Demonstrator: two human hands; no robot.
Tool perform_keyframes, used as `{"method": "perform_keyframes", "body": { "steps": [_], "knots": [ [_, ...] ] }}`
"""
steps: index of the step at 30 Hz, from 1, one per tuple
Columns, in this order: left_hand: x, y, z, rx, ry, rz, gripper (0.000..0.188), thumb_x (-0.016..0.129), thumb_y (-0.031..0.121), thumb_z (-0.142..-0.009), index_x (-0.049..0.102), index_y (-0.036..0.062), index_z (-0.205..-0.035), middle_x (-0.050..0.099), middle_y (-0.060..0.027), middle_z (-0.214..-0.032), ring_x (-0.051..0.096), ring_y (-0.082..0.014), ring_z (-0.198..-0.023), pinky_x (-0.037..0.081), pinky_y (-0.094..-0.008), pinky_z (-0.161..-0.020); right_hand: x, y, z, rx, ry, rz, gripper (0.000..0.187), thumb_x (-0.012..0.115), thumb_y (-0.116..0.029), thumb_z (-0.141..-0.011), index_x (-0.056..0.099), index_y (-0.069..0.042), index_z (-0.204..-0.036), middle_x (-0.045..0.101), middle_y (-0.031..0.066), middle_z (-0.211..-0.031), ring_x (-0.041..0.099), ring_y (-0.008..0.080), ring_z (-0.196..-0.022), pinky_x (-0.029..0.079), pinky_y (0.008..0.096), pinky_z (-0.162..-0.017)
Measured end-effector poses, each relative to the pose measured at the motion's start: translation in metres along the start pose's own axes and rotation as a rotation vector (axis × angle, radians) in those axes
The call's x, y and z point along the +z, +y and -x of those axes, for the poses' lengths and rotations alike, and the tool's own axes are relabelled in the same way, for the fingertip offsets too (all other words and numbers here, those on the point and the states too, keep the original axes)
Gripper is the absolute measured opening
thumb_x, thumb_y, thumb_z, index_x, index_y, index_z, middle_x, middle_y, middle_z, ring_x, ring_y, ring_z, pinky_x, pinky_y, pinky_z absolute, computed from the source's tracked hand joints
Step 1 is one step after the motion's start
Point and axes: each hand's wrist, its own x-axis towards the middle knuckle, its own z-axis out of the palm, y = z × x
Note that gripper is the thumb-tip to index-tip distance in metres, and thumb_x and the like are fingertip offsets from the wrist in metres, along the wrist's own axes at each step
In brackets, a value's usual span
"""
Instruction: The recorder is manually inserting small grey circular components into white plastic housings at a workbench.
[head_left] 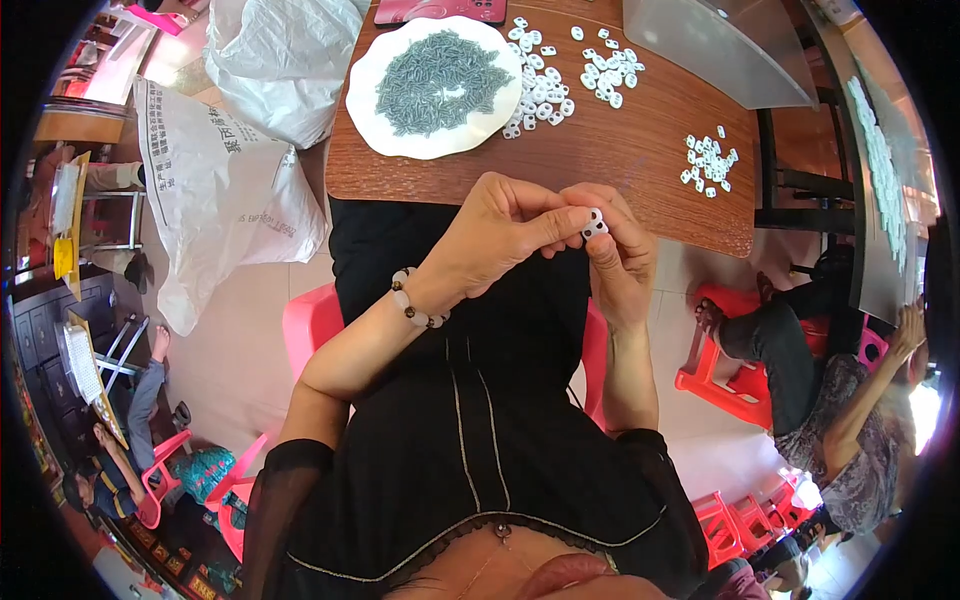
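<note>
On the left, a white plate (372, 120) w/ grey small pieces sits on the brown tabletop (620, 160); loose white rings (545, 95) lie just beside it. Below the edge, the left hand (490, 235) pinches a small white ring part (595, 222) betw. thumb and forefinger. The right hand (620, 255) pinches the same part from the other side. Further right, a small pile (708, 162) of white parts.

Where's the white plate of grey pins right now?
In the head view, the white plate sits on the wooden table, upper centre, just left of the loose white plastic pieces.
</note>
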Motion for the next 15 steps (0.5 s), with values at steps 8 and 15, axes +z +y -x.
{"method": "perform_keyframes", "body": {
  "steps": [8, 15],
  "knots": [
    [0.0019, 0.0012, 0.0039, 0.018, -0.003, -0.034, 0.019, 0.070, 0.017, -0.088, 0.073, -0.0015, -0.090, 0.065, -0.0023, -0.073, 0.055, -0.0059, -0.065, 0.043, -0.0207, -0.058, -0.0016, 0.0009, 0.0027, 0.005, 0.020, -0.014, 0.039, 0.063, -0.025, -0.092, 0.062, 0.005, -0.115, 0.058, 0.0146, -0.114, 0.058, 0.0178, -0.096, 0.048, 0.0275, -0.080],
    [-0.0002, 0.0025, 0.0039, -0.005, -0.014, -0.033, 0.017, 0.070, 0.016, -0.087, 0.073, -0.0006, -0.089, 0.064, -0.0023, -0.070, 0.054, -0.0061, -0.063, 0.042, -0.0210, -0.057, -0.0018, -0.0059, -0.0002, 0.066, -0.036, -0.073, 0.043, 0.066, -0.028, -0.090, 0.062, 0.005, -0.117, 0.059, 0.0134, -0.115, 0.058, 0.0189, -0.101, 0.046, 0.0293, -0.087]
  ]
}}
